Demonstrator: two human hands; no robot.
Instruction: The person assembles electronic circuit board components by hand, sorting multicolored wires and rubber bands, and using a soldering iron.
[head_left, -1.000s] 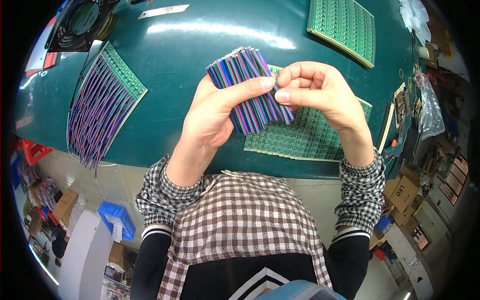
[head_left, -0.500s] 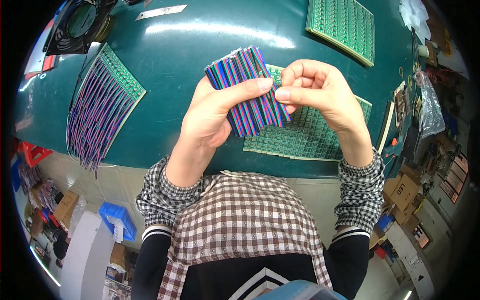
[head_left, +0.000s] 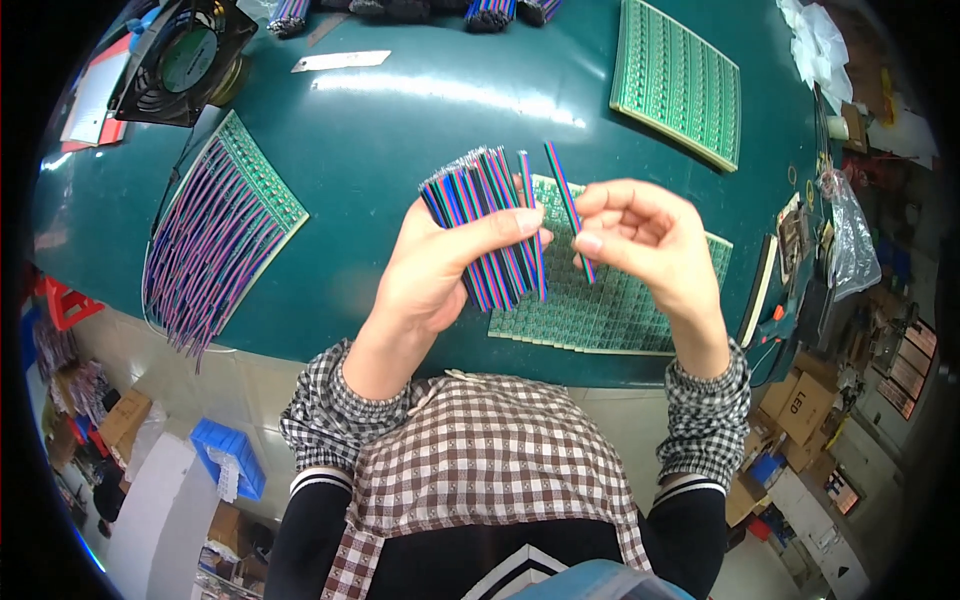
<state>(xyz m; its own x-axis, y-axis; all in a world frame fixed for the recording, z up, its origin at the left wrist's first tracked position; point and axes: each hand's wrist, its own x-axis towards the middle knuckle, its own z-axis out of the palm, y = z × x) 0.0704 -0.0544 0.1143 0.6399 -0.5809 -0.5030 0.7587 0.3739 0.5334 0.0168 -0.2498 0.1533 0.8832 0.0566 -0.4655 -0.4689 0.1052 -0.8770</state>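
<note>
One wire strip (head_left: 557,172) has moved apart from wire bundle (head_left: 460,200), pinched between right hand's (head_left: 655,240) thumb and fingers. Left hand (head_left: 425,260) closed around bundle, thumb on top. Strip just beside bundle, above green circuit boards (head_left: 600,315), one of three board groups on desk (head_left: 350,220).

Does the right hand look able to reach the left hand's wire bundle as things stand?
Probably yes: the right hand is close beside the bundle with nothing between, though its grip holds a wire strip.

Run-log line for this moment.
left hand: grips ribbon-cable bundle | right hand: pinches ribbon-cable strip, apart from bundle | below right hand: green circuit-board panel
</note>
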